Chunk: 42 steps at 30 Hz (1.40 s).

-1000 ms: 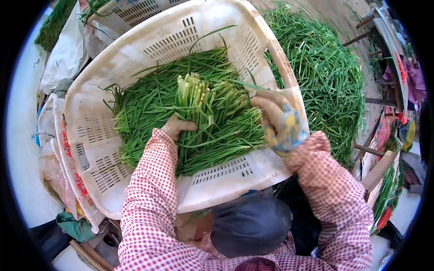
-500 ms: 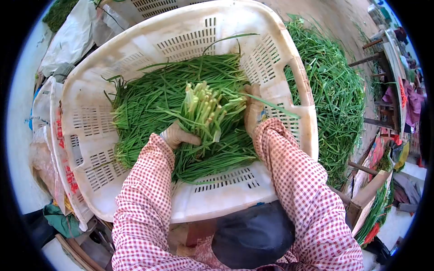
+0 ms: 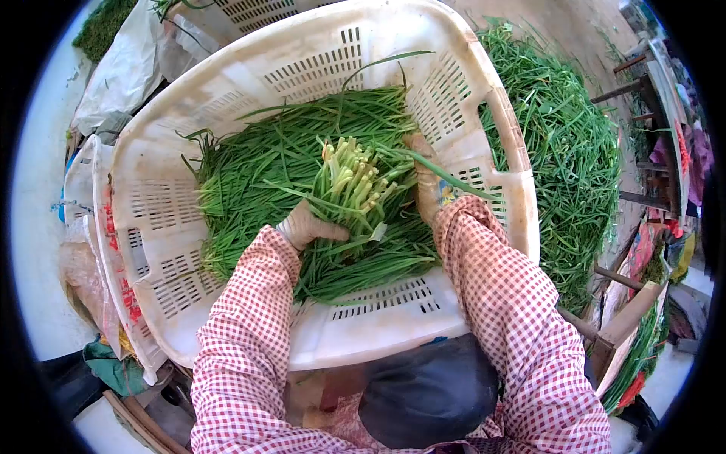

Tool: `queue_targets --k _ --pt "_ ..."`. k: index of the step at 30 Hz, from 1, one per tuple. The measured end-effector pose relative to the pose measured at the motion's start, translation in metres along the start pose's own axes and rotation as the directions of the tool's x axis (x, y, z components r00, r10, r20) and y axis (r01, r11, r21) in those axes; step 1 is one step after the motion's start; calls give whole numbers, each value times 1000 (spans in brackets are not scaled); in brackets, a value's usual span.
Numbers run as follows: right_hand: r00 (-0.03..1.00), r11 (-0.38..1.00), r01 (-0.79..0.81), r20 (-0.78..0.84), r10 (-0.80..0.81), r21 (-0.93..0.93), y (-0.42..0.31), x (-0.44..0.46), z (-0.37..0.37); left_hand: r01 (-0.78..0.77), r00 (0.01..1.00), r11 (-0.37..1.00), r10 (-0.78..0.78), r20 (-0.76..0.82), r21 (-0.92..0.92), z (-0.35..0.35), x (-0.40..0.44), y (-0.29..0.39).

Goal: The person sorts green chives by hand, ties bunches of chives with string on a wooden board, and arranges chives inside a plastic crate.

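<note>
A bunch of garlic chives (image 3: 354, 180) stands over the basket with its pale stem ends turned up toward me. My left hand (image 3: 311, 227), in a light glove, grips its left side, thumb across the front. Against the right side of the bunch, my right hand (image 3: 426, 185) is closed round it, also gloved, its fingers partly hidden. One long green leaf (image 3: 454, 180) crosses over that hand. Below, more chives (image 3: 261, 174) lie in layers inside the white plastic basket (image 3: 378, 337), which has slotted walls.
A large heap of loose green leaves (image 3: 560, 166) lies on the floor right of the basket. A wooden frame (image 3: 624, 321) stands at the lower right. Another slotted basket (image 3: 246, 13) is behind, with white sheeting (image 3: 121, 72) at the upper left. A dark round seat (image 3: 427, 393) is close below.
The bunch and both hands have shifted slightly right within the basket. The long leaf over my right hand lies at a steeper slant. The whole view has moved a little.
</note>
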State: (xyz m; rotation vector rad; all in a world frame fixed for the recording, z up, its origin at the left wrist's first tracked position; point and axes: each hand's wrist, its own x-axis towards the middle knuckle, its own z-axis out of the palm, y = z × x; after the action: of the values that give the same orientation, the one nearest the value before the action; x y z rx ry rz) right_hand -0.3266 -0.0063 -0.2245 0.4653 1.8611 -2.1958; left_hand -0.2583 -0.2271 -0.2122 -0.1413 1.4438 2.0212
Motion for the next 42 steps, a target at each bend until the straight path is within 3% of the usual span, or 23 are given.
queue_targets --k 3,4,5,7,9,10,13,15,16,19,21,23,25,27,31,33,34,35,37,39,40,41,42 --pt "995 997 74 77 -71 -34 -39 -18 14 17 998 998 -12 -66 68 -1 -1 -7" --pt "999 909 21 43 -3 -416 -44 -20 12 9 998 999 -6 -68 50 -1 0 -9" --pt "999 679 -40 -13 46 -733 -47 -21 8 0 998 999 3 -70 32 0 1 -8" --pt "992 664 -44 45 116 -746 -15 1 -19 6 998 1000 -6 -57 0 3 -1 -5" --pt "990 340 -144 -135 50 -929 -22 -2 -27 -47 999 997 46 -11 -67 -3 -6 -2" --pt "989 341 -147 -138 50 -929 -23 -1 -32 -53 998 996 52 -23 -73 -6 -9 2" --pt "947 162 -127 -71 315 -979 -15 8 -45 19 1000 994 -20 -10 -107 -20 -17 -4" --pt "988 215 -9 -42 -148 -977 10 14 -51 -44 999 991 40 -35 -126 -14 -16 2" --pt "997 275 -7 -28 -74 -961 -50 -14 -21 -58 998 992 53 -44 -108 -13 -16 5" --pt "897 528 374 154 -414 -762 -78 -39 -11 -100 995 986 98 -24 -134 -9 -15 9" --pt "887 757 456 306 -346 -467 -84 -66 3 -50 997 976 35 -72 -213 -2 -17 16" --pt "924 879 267 365 -117 -395 -56 -73 6 -98 993 977 84 -80 -188 -5 -8 7" --pt "887 850 331 443 -132 -410 -40 -61 14 -213 976 976 210 -62 -41 2 1 -1" --pt "877 981 184 461 -137 -58 -54 -60 34 -188 981 940 194 6 285 10 7 -8" --pt "882 979 201 441 -169 -27 -46 -47 27 -169 977 919 205 -65 356 33 8 -9" --pt "915 997 50 397 -66 50 -53 -48 22 -152 983 888 182 -29 435 39 13 -14" --pt "915 998 5 402 -30 64 -56 -43 19 84 984 956 -123 -125 -279 44 18 -11" --pt "912 996 -35 410 0 77 -58 -40 16 215 913 483 -407 -1 -849 52 23 -4" --pt "942 996 -2 334 -26 84 -49 -36 12 196 875 545 -472 -105 -815 71 28 8" --pt "955 982 0 290 57 -191 -44 -23 9 151 909 569 -402 -113 -808 80 24 12" --pt "951 986 -10 302 59 -164 -45 -22 8 101 989 902 -138 -59 -420 61 34 -25" --pt "951 988 -9 303 56 -156 -43 -19 6 -136 991 990 136 0 27 42 43 -61" --pt "955 994 -51 286 78 -101 -39 -16 4 -62 994 977 79 -76 206 45 46 -61"
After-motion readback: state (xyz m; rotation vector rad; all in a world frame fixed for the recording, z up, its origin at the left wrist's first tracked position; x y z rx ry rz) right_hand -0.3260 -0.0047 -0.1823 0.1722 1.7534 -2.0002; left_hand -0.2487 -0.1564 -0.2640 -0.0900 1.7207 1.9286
